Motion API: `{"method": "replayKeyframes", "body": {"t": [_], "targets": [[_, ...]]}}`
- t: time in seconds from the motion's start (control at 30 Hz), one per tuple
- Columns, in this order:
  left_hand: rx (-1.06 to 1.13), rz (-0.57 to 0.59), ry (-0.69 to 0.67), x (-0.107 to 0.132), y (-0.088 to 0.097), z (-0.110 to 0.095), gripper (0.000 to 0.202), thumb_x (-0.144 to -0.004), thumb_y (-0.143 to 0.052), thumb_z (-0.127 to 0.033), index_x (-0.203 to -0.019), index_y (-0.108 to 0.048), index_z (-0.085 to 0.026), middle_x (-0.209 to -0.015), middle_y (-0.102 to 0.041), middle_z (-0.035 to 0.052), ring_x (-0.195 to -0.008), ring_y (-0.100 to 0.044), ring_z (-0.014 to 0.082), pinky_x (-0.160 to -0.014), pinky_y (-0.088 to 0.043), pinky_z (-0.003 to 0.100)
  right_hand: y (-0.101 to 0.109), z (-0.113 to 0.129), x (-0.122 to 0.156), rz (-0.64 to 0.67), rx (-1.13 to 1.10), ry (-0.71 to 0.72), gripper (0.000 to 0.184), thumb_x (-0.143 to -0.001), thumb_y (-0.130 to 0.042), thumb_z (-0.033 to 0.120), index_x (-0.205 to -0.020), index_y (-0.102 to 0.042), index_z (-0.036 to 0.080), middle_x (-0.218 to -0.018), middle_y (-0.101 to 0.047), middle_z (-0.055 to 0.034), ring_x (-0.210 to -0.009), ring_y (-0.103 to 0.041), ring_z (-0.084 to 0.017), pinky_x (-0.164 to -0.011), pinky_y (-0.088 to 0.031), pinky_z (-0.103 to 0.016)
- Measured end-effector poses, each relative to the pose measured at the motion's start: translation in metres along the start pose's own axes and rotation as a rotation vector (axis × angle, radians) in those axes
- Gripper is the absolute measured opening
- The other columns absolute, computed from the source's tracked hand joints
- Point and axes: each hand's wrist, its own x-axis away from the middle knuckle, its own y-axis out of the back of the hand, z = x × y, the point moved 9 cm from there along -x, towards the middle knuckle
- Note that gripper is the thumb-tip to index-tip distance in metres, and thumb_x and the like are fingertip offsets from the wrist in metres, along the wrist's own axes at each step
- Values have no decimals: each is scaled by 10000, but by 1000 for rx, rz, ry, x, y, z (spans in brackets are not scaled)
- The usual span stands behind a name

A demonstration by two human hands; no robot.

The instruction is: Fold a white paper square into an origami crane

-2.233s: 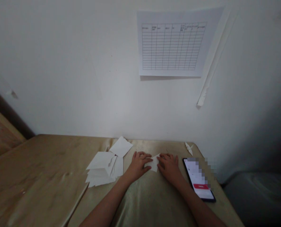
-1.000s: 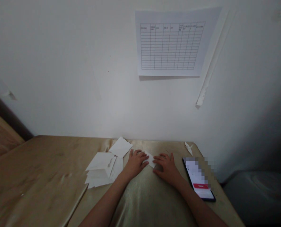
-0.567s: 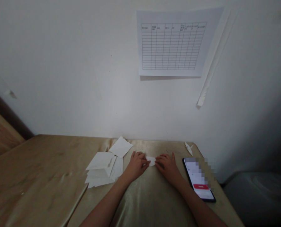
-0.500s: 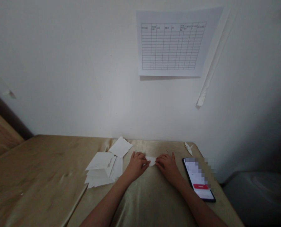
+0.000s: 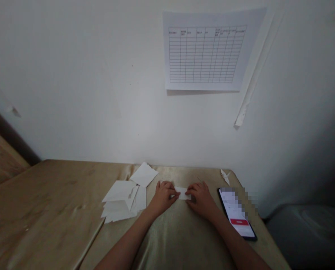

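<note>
A small folded piece of white paper [image 5: 182,193] lies on the table between my two hands. My left hand [image 5: 165,194] pinches its left end, with thumb and fingertips closed on it. At the other end, my right hand [image 5: 200,195] has its fingers around the right edge, index fingertip on top and thumb lower down. Part of the paper is hidden under the fingers. Left of my left hand lies a loose pile of white paper sheets [image 5: 118,208], and a separate white square sheet [image 5: 144,175] rests just behind it.
A phone [image 5: 237,215] with a lit screen lies right of my right forearm. Behind it is a small folded paper bird [image 5: 225,176] near the corner of the cloth-covered table [image 5: 178,240]. A printed table sheet [image 5: 207,54] hangs on the wall.
The paper between my hands now looks rectangular, where its lower edge was rounded before. My right hand's thumb and fingers have parted slightly. The other things have stayed put.
</note>
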Motion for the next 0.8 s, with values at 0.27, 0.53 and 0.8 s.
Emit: {"method": "replayKeyframes", "body": {"t": [0.27,0.53,0.8], "targets": [[-11,-14,56,2,-4,10,158,-900,-676,-405,-1015,-785,-406,-1300,-620,34,-1286,-430,299,-1133,-193,651,2,3,-4,-59,50,44,185,-957,-537,239,-989,-719,252,-1076,-708,-37,-1138,-583,-215,-1205,-134,-542],[51,51,33,1,-5,1,163,-890,-683,-421,-1025,-772,-446,-1269,-649,3,-1274,-439,288,-1146,-152,669,6,13,-4,-65,-30,72,181,-962,-517,204,-960,-695,237,-986,-714,-19,-1070,-611,-191,-1211,-146,-495],[57,72,51,3,-6,1,235,-807,-759,-420,-1041,-759,-435,-1285,-640,4,-1297,-435,318,-1132,-124,716,-4,-12,-4,-60,24,-99,160,-961,-553,297,-966,-706,249,-1064,-709,-43,-1120,-597,-236,-1155,-191,-540]]}}
